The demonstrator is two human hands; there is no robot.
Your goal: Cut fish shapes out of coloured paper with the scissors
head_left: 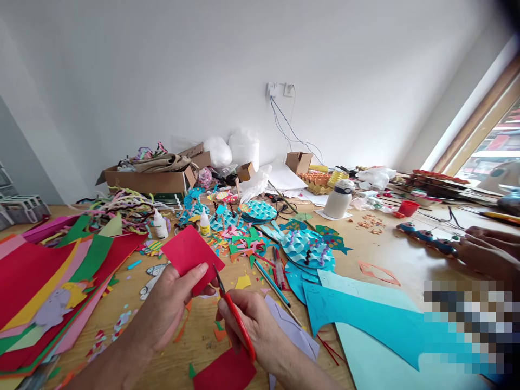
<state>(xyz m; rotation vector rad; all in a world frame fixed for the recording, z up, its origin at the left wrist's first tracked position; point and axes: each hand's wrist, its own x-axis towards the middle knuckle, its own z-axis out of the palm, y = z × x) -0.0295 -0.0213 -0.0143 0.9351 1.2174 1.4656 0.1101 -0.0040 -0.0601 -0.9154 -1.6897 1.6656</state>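
My left hand (170, 303) pinches a piece of red paper (190, 252) between thumb and fingers, held up over the table. In my right hand (254, 325) is a pair of scissors (239, 322) with red handles. Their blades reach the right edge of the red paper, close to my left fingertips. Below my right hand lies another red paper piece (225, 371). A purple paper sheet (288, 327) rests just right of that hand, partly covered by it. Paper scraps, among them a yellow one (243, 281), are scattered beyond my hands.
Stacked coloured paper (36, 271) covers the left side. Glue bottles (160, 225), blue wavy paper discs (306, 252) and a cardboard box (150, 181) stand farther back. Blue paper (365, 314) lies right. Another person's hands (483, 252) touch a caterpillar-like row of small figures (426, 238).
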